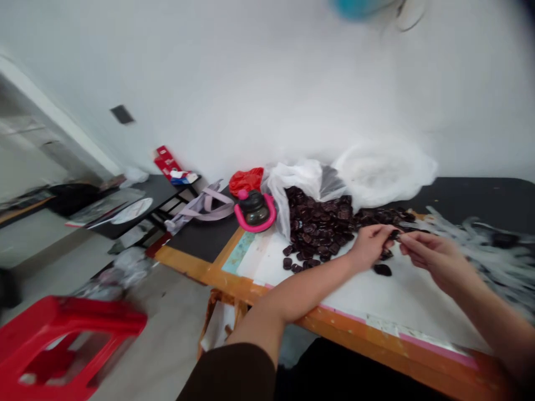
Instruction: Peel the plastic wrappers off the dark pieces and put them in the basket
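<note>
Both hands meet over the white table covering, pinching a small dark piece [394, 234] between their fingertips. My left hand [371, 243] is closed on its left side, and my right hand [437, 257] pinches from the right; whether a thin strip is also in the fingers I cannot tell. Just below lies a loose dark rounded piece [382, 270]. To the left, a heap of glossy dark brown pieces [320, 223] spills from a white plastic bag [280, 195]. A tangle of whitish translucent strips [480, 245] lies right of my right hand.
A dark bottle with a pink handle [254, 210] stands left of the heap, before a red bag [246, 181]. Lilac straps [209, 206] lie farther left. A white plastic bundle [384, 170] rests against the wall. A red stool [71, 345] stands on the floor at lower left.
</note>
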A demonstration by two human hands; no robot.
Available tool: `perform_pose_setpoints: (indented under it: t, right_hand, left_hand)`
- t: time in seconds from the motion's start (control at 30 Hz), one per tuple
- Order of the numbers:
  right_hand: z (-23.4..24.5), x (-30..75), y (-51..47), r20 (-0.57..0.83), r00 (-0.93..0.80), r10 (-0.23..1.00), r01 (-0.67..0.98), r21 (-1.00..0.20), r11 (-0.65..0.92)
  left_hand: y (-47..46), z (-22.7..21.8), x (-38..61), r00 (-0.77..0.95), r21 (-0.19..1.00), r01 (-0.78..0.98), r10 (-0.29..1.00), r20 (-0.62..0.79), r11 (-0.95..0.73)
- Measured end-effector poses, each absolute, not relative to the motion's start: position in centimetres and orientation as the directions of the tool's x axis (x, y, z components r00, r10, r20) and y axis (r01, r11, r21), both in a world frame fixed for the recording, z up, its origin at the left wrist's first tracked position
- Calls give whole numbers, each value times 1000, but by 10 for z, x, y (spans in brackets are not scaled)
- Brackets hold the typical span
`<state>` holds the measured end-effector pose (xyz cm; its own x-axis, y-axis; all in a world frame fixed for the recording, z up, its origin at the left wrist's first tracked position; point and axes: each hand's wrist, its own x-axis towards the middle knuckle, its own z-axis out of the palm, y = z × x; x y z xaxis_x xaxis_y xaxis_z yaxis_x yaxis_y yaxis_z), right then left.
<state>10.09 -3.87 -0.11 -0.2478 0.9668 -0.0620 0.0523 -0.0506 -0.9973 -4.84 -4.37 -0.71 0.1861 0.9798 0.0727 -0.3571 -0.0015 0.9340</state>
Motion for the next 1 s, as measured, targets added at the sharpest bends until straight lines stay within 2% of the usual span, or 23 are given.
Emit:
perform_pose_setpoints:
  t: [0.1, 0.23, 0.43, 0.6, 0.77, 1.0]
  right_hand:
    - [9, 93, -45, -14, -196, 980, 38, -999, -7]
    - [17, 86, -45, 18, -254, 967, -44, -999, 7]
    - [19, 85, -41, -48, -296, 954, -189, -976, -108]
    - [18, 86, -40, -28, -279, 960, -168, -983, -77]
    - [19, 84, -43, 49, -229, 972, -87, -996, 29]
    - [17, 79, -44, 154, -255, 954, -161, -980, 115]
  left_hand:
    - [-41, -4, -50, 142, 960, -277, 987, 70, -28]
    - [-35, -1, -52, 103, 973, -200, 985, 137, -115]
    - [-36, 3, -52, 86, 973, -174, 982, 169, -152]
    - [-35, 2, -52, 100, 980, -141, 983, 152, -138]
    - [-32, 1, -52, 56, 978, -186, 992, 111, -99]
    - [-32, -1, -50, 131, 944, -325, 985, 110, -62]
